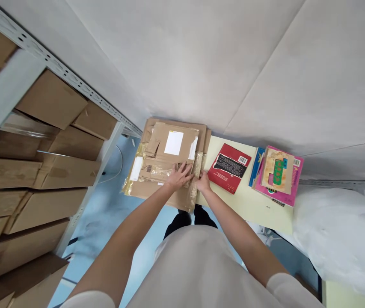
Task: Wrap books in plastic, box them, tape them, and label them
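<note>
Flattened cardboard boxes [185,197] lie stacked on the table's left end, with yellowed and clear tape along their edges. On top is a smaller flat cardboard piece [159,145] bearing white labels. My left hand [181,176] rests on this pile with fingers spread, pressing near the small piece's lower edge. Beside it, my right hand [203,182] is closed at the taped right edge of the cardboard; its fingertips are partly hidden. Just right of that hand lies a red book [218,176] with a black panel and a barcode.
A stack of books, a pink one [293,188] among them, sits farther right on the pale yellow table [249,209]. A white plastic bag [339,239] bulges at the right end. Metal shelving [82,92] full of cardboard boxes [54,171] stands left. A pale wall [201,64] closes the back.
</note>
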{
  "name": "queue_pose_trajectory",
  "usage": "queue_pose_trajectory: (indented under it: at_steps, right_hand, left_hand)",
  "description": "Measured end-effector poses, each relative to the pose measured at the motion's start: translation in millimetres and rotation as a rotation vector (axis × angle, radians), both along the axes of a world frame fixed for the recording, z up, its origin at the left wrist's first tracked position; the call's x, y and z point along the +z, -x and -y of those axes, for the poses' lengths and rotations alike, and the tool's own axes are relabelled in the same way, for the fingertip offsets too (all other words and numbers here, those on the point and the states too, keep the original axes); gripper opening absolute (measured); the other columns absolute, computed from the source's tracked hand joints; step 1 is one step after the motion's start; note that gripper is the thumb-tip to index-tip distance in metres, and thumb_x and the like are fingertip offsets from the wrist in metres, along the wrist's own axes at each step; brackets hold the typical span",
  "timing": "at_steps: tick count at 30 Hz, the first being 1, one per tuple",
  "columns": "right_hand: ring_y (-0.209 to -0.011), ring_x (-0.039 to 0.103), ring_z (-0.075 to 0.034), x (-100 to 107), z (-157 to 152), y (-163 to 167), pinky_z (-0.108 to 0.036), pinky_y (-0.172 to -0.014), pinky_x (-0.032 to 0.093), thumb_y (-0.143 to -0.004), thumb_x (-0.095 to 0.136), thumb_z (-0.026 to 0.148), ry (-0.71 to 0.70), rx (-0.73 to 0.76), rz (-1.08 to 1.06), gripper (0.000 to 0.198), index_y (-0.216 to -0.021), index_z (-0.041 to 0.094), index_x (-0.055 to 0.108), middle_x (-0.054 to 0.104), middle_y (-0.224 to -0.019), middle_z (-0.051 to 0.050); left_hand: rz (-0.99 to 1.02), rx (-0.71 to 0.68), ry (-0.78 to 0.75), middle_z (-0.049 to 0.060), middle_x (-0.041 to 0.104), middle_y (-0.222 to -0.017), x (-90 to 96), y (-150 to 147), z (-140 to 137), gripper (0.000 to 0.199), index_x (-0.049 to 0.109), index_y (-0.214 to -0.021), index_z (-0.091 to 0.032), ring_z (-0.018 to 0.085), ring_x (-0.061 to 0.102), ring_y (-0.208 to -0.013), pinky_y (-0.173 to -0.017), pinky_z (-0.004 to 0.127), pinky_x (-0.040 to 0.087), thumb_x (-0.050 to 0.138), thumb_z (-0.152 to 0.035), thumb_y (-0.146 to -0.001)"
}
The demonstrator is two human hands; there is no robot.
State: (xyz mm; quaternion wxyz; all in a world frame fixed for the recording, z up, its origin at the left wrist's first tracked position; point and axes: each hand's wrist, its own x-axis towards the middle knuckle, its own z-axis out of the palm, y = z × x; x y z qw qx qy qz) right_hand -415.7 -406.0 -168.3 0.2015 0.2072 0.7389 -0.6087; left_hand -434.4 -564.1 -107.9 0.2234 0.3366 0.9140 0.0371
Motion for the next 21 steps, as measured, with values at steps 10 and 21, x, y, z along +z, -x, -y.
queue_pose_trajectory:
  at_steps: [10, 21]
  right_hand:
    - [-0.084, 0.065, -0.02, 13.1, 18.3, 1.1, -0.033, -0.077, 0.052, -0.071, 0.062, 0.025, -0.029, -0.104, 0.048, 0.03, -0.101, 0.018, 0.058, 0.07, -0.09, -0.005]
    - [-0.094, 0.064, -0.022, 95.6, 14.0, -13.2, -0.036, -0.089, 0.046, -0.085, 0.054, 0.028, -0.22, -0.045, -0.353, 0.033, -0.118, 0.025, 0.053, 0.069, -0.103, -0.005]
  left_hand:
    - [-0.009, -0.079, 0.001, 0.017, 0.013, -0.158, 7.9, -2.2, 24.5, 0.076, 0.044, -0.137, -0.024, 0.042, 0.006, -0.144, -0.106, 0.069, 0.019, 0.07, -0.01, -0.067]
    - [-0.12, 0.055, -0.128, 0.014, 0.002, -0.16, 58.3, -21.5, 34.7, 0.071, 0.037, -0.14, -0.022, 0.041, 0.006, -0.144, -0.107, 0.062, 0.023, 0.06, -0.015, -0.073]
